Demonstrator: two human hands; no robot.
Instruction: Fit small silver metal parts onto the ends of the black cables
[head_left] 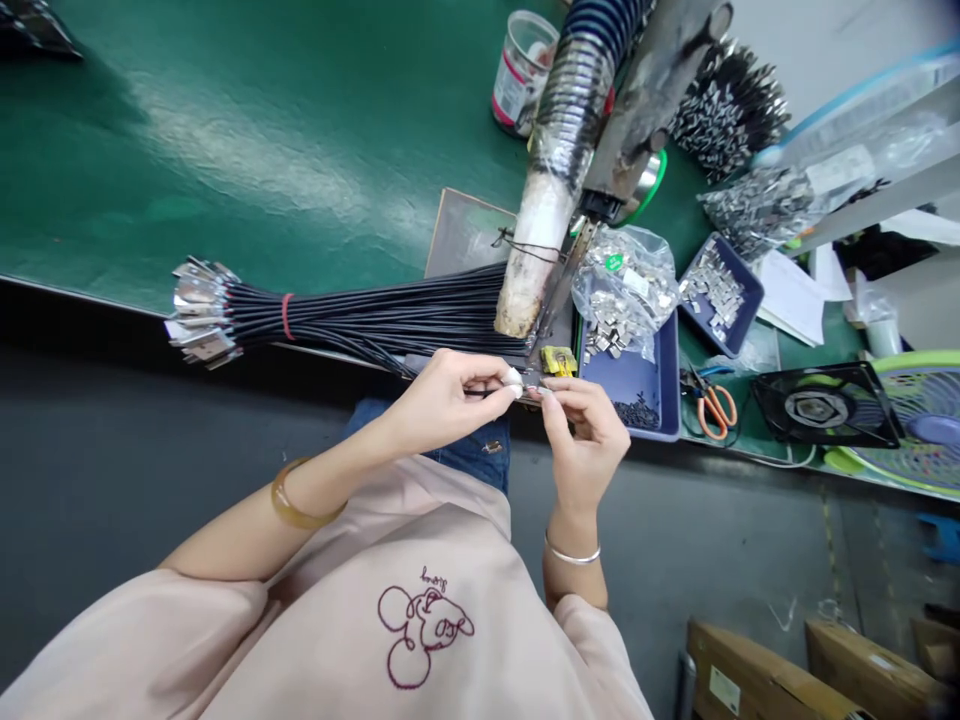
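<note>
Head view: left hand (450, 395) pinches a black cable (475, 393) at the near edge of the table (315, 150); right hand (589, 430) pinches a tiny part (534, 391) at its end. Cable likely light, springy; end probably fragile, best held just behind.

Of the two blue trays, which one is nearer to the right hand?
The larger tray, with dark bits inside; the smaller tray lies farther from the right hand.
</note>
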